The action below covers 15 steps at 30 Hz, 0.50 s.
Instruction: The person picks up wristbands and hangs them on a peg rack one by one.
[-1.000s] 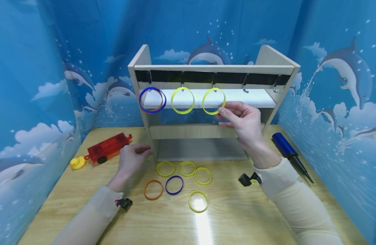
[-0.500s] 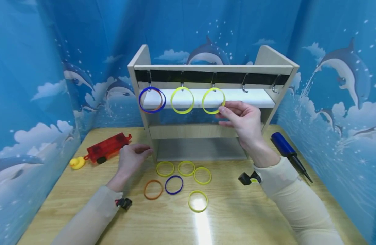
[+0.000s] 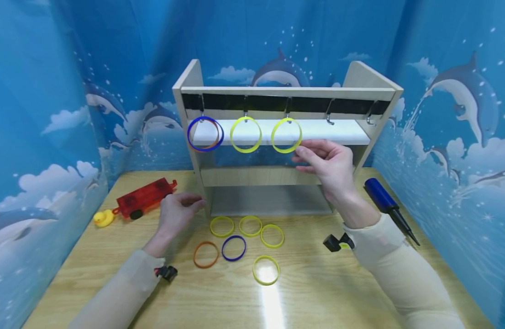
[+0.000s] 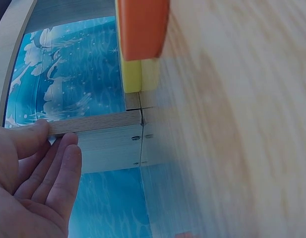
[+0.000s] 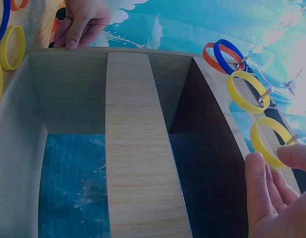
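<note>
My right hand (image 3: 334,169) is beside a yellow ring (image 3: 272,136) that hangs from a metal hook. Its thumb and forefinger stand slightly apart at the ring's lower right rim; the right wrist view shows the gap between them. My left hand (image 3: 176,214) pinches the front edge of the wooden shelf's (image 3: 248,177) left side panel, thumb over the edge and fingers on the outer face in the left wrist view. Left of the first ring hang another yellow ring (image 3: 231,135) and, on the leftmost hook, a blue ring (image 3: 188,132) with an orange ring behind it.
Two hooks at the right (image 3: 329,119) carry nothing. On the table lie several yellow rings (image 3: 253,270), one blue ring (image 3: 223,252) and one orange ring (image 3: 195,256). A red toy cart (image 3: 145,197) and yellow duck (image 3: 103,218) stand left; a blue hand pump (image 3: 381,196) lies right.
My right hand has loosened its pinch on the hanging yellow ring and shifted slightly right and down. The ring stays on its hook. My left hand has not moved.
</note>
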Each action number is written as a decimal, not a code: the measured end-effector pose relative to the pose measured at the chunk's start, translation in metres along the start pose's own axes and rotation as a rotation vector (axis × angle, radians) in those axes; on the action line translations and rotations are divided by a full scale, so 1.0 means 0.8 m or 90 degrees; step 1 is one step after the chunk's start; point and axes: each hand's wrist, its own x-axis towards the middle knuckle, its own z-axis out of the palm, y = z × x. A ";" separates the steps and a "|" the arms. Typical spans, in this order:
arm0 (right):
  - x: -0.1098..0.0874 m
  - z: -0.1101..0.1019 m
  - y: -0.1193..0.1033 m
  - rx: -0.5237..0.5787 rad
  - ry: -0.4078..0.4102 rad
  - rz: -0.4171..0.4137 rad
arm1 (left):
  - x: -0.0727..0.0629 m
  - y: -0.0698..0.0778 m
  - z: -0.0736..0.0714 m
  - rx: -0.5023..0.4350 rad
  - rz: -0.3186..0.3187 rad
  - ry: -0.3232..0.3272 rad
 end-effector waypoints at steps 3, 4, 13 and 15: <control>-0.006 -0.006 0.004 -0.011 -0.007 0.000 | 0.000 0.000 0.000 0.002 0.003 -0.002; -0.009 -0.008 0.006 -0.019 -0.012 0.003 | 0.000 0.000 0.000 0.003 0.004 -0.002; -0.039 -0.014 0.069 -0.237 -0.213 0.120 | 0.002 0.000 0.000 0.004 0.002 0.001; -0.047 -0.013 0.093 -0.302 -0.287 0.144 | 0.001 0.000 0.001 0.004 -0.002 0.001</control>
